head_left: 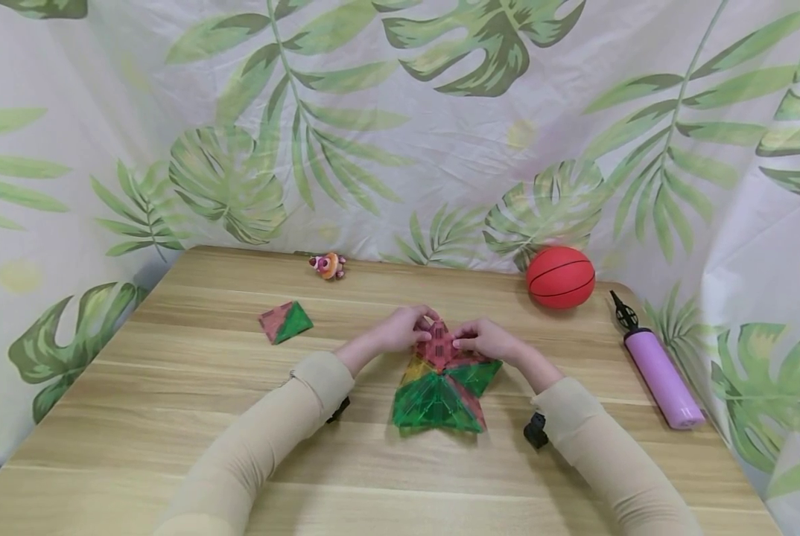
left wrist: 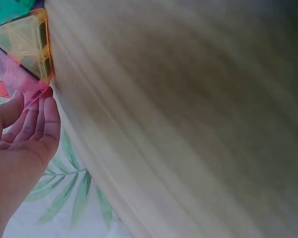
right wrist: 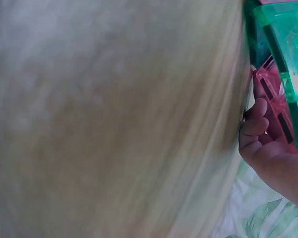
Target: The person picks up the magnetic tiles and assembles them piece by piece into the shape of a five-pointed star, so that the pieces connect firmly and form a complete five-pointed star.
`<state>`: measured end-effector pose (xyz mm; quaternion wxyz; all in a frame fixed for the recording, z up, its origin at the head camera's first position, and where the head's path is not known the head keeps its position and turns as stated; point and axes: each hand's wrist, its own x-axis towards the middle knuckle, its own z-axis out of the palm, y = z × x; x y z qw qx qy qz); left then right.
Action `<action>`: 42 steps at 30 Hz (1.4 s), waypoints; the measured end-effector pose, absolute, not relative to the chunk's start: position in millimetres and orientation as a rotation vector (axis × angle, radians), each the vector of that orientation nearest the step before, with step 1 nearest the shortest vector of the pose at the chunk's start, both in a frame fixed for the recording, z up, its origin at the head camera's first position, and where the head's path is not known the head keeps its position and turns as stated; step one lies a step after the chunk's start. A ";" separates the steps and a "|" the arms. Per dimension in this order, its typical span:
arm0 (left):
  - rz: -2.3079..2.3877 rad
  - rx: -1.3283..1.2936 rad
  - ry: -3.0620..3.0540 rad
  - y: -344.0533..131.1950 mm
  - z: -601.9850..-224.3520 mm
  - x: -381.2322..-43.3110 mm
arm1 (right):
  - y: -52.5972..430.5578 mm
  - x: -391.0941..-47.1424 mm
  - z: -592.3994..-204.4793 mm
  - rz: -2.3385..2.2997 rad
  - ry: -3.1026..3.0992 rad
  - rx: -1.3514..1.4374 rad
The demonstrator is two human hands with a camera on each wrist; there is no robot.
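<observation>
A star-like build of translucent magnetic tiles (head_left: 433,406), green, red and yellow, stands on the table in front of me. At its far side, a red tile (head_left: 439,344) lies between my two hands. My left hand (head_left: 408,330) pinches that red part from the left; in the left wrist view, the thumb and fingers meet on a pink-red triangle tile (left wrist: 26,79) beside a yellow tile (left wrist: 27,42). From the right, my right hand (head_left: 489,340) holds the red part with curled fingers. The right wrist view shows a red tile edge (right wrist: 275,101) there, partly behind a green tile (right wrist: 290,64).
Left of the build lies a flat red-and-green tile square (head_left: 286,321). A small toy figure (head_left: 328,265) is near the back edge. At the back right sits a red ball (head_left: 561,278), with a lilac hand pump (head_left: 663,380) along the right edge. Leaf-printed cloth (head_left: 346,149) hangs behind.
</observation>
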<state>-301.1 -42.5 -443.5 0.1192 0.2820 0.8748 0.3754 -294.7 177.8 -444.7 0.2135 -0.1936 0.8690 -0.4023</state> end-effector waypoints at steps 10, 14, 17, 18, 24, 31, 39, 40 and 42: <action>1.086 0.921 2.579 -57.6 -427.8 -295.3 | 181.7 -287.7 -429.2 -1.057 2.595 -0.835; 1.052 0.957 2.612 -69.8 -416.9 -292.4 | 182.6 -282.5 -418.7 -1.003 2.613 -1.001; 1.033 0.998 2.629 -79.8 -409.1 -291.0 | 182.4 -277.4 -412.2 -0.967 2.573 -1.083; 1.025 1.014 2.631 -83.1 -406.3 -290.7 | 182.2 -275.9 -410.9 -0.939 2.564 -1.114; 0.981 1.024 2.615 -107.2 -391.5 -287.9 | 181.8 -265.9 -407.1 -0.707 2.507 -1.374; 0.921 0.991 2.650 -152.1 -389.6 -290.2 | 178.2 -254.7 -406.8 -0.589 2.306 -1.638; 0.932 0.908 2.700 -206.3 -399.0 -300.6 | 176.5 -249.4 -411.3 -0.468 2.308 -1.659; 0.928 0.882 2.705 -212.8 -399.5 -300.7 | 177.2 -249.7 -412.6 -0.472 2.311 -1.664; 0.915 0.820 2.713 -225.8 -401.9 -301.3 | 178.5 -250.1 -414.8 -0.483 2.316 -1.667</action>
